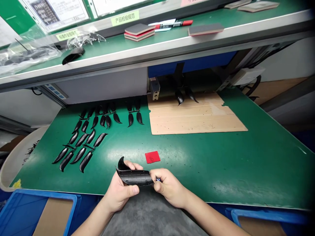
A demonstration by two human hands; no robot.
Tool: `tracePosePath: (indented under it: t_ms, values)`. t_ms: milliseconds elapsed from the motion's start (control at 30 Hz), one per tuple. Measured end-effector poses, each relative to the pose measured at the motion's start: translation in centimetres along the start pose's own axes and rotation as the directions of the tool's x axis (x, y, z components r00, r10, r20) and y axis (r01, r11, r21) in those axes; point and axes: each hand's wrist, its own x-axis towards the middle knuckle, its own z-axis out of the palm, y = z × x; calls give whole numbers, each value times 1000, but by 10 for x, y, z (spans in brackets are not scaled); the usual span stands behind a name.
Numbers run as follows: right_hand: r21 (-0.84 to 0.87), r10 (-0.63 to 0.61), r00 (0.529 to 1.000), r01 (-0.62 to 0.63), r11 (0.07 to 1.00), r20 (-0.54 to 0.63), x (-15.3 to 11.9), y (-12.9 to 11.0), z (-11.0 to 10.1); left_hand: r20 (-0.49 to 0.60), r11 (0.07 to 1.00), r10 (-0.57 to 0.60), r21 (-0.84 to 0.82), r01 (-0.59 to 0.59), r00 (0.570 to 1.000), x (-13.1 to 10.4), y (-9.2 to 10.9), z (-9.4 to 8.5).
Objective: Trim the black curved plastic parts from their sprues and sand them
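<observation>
In front of my body I hold a black curved plastic part (136, 177), its hooked tip pointing up at the left. My left hand (121, 191) is closed around it, with the thumb along the near side and fingers behind. At the part's right end, my right hand (167, 186) is closed in a pinch. Something small and bluish (158, 179) shows at those fingers, mostly hidden. Just beyond the part, a red square with a dark mark (152, 157) lies flat on the green table (209, 164).
Paired black leaf-shaped parts (86, 162) lie in rows at the left. A cardboard sheet (194, 118) lies at the back, with two dark parts (180, 97) at its far edge. Above runs a shelf (110, 54) with sanding pads (139, 30) and a marker (174, 24). Blue trays (76, 205) flank me.
</observation>
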Motion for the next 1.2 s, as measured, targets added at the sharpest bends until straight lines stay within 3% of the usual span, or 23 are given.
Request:
tracePosePath:
  t_ms: [67, 133, 200, 300, 367, 467, 600, 700, 967, 1200]
  values:
    - [-147, -91, 981, 66, 987, -174, 0, 3, 3, -53, 998, -3, -65, -1, 999, 2, -1, 4]
    - [-399, -263, 936, 155, 904, -233, 1, 5, 9, -125, 990, -20, -142, 2, 992, 4, -1, 9]
    - [-599, -400, 902, 233, 766, -161, 4, 5, 14, -182, 979, -50, -204, 12, 982, 5, -2, 13]
    - [-736, -465, 884, 288, 613, -41, 7, 5, 18, -189, 969, -100, -242, 52, 977, 8, -3, 14]
    - [-774, -468, 883, 278, 569, -27, 7, 6, 16, -208, 972, -87, -234, 36, 974, 10, -4, 12]
    - [-784, -427, 902, 225, 579, -56, 6, 5, 12, -274, 979, -22, -201, -35, 962, 11, -7, 8]
    - [-783, -276, 952, 67, 618, -136, 3, 3, 9, -293, 985, 35, -153, -83, 955, 10, -10, 6]
    - [-825, -198, 971, -1, 565, -136, 3, 3, 11, -290, 985, 70, -133, -113, 954, 8, -10, 7]
    - [-911, -191, 969, -69, 407, -159, 4, 6, 16, -288, 985, 52, -144, -97, 956, 7, -6, 11]
    - [-913, -252, 961, 3, 408, -109, 4, 5, 18, -259, 990, 40, -124, -74, 965, 6, -2, 11]
